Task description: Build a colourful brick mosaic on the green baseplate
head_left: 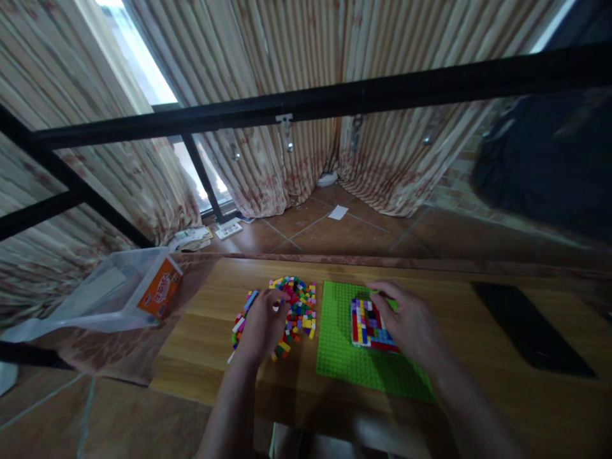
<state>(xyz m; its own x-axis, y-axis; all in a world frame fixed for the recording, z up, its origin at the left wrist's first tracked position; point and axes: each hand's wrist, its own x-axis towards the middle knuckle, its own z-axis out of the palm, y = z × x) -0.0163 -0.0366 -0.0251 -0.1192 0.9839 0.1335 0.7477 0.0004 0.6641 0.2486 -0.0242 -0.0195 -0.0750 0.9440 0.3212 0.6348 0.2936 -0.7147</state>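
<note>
Sorting through loose bricks seems to be the step in hand: in the head view, the left hand [268,322] dips over the loose brick pile [303,309], thumb and fingers curled; whether they pinch a brick, I cannot tell. The right hand [412,322] bends over the multicoloured brick build [364,326] on the green studded baseplate [333,350], its grip likewise unclear. The next move probably calls for careful stud alignment.

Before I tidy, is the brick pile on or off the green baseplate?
Off. The brick pile lies on the table, which shows between it and the baseplate.
</note>
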